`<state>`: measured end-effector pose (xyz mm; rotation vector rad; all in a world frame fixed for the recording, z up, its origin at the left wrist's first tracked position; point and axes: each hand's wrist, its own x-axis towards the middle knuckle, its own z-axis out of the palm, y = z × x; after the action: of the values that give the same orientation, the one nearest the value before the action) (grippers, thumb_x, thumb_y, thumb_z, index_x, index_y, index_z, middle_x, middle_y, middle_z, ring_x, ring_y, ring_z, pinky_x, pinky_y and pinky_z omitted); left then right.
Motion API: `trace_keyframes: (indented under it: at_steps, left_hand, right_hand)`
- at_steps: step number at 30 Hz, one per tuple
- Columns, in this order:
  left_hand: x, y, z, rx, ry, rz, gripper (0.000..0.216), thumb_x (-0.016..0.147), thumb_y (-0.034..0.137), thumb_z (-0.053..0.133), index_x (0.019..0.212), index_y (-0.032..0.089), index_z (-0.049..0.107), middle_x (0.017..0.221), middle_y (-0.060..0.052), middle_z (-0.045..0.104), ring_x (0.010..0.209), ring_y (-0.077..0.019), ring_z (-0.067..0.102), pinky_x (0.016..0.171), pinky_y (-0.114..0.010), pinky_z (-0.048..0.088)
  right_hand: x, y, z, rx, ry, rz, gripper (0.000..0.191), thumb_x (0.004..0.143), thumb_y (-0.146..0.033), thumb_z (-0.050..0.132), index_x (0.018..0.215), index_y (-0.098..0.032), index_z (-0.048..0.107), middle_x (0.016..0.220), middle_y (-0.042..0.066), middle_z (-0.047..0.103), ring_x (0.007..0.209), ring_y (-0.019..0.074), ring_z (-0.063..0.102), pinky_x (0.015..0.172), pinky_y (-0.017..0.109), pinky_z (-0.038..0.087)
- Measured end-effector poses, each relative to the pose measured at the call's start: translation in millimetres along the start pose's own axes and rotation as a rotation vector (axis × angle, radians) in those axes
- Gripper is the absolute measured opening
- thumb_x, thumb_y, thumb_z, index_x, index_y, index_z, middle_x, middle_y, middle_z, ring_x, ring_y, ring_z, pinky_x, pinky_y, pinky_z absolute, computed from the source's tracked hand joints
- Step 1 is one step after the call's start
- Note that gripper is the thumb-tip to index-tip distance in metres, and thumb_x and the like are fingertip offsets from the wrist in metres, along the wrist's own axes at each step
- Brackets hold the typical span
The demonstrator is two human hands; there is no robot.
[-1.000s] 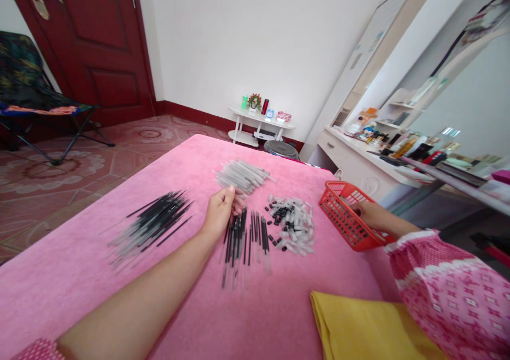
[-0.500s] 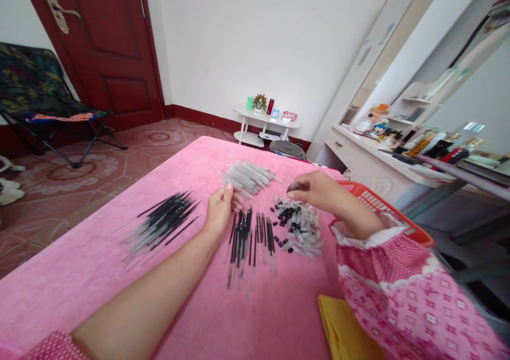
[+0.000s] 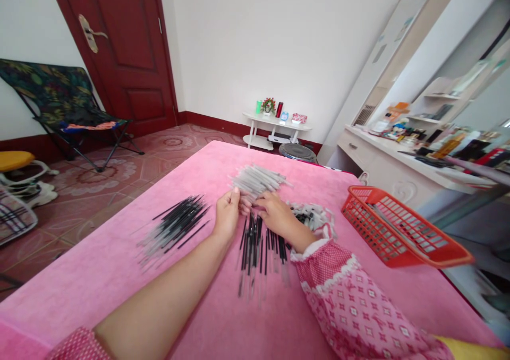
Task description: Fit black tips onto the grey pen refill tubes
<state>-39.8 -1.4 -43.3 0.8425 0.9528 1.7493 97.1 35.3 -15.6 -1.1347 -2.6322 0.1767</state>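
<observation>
My left hand [image 3: 227, 212] is closed, thumb up, just below a pile of frosted white pen barrels [image 3: 261, 179]; what its fingers hold is too small to make out. My right hand [image 3: 274, 215] has its fingertips pinched together close to the left fingers, and any small piece in them is hidden. Under the hands lies a spread of dark slim sticks like pen refills [image 3: 251, 254]. A larger bundle of similar dark sticks [image 3: 175, 227] rests to the left. Behind my right wrist, partly covered, is a heap of clear caps and small black plugs [image 3: 316, 215].
A red plastic basket [image 3: 402, 258] with long pieces inside stands at the table's right. The pink cloth [image 3: 191, 307] covers the table. Yellow fabric [image 3: 470, 348] lies at the lower right edge. A dressing table [image 3: 382, 163] is beyond the basket, a folding chair [image 3: 79, 105] far left.
My right hand has moved left from above the heap of caps and plugs to meet my left hand. The left hand stays near the barrels. The view has turned, showing more of the basket.
</observation>
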Motion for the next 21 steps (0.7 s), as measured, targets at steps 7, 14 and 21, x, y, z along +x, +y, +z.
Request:
trace_keyframes:
  at_steps: [7,14,21]
  left_hand:
    - [0.0,0.9,-0.5,0.012,0.034,-0.009,0.042,0.075,0.054,0.055,0.081,0.012,0.060,0.056,-0.001,0.059,0.043,-0.0080,0.051,0.044,-0.020,0.039]
    - [0.2,0.5,-0.4,-0.004,0.041,-0.004,0.043,0.075,0.054,0.056,0.081,0.011,0.060,0.055,0.000,0.059,0.042,-0.0077,0.051,0.043,-0.019,0.039]
    - [-0.3,1.9,0.9,-0.004,0.037,-0.013,0.044,0.073,0.055,0.057,0.079,0.012,0.059,0.055,0.000,0.059,0.042,-0.0080,0.051,0.043,-0.019,0.038]
  right_hand:
    - [-5.6,-1.8,-2.8,-0.145,0.024,0.069,0.017,0.079,-0.017,0.053,0.088,-0.019,0.067,0.089,0.008,0.060,0.092,0.0205,0.051,0.078,0.029,0.036]
    - [-6.1,5.7,2.9,-0.137,0.141,0.125,0.018,0.079,-0.013,0.050,0.087,-0.017,0.064,0.092,0.007,0.061,0.091,0.0192,0.052,0.078,0.027,0.037]
    - [-0.5,-5.5,-1.1,-0.181,0.034,0.026,0.024,0.082,-0.011,0.046,0.085,-0.018,0.069,0.091,0.010,0.063,0.093,0.0202,0.051,0.081,0.029,0.037]
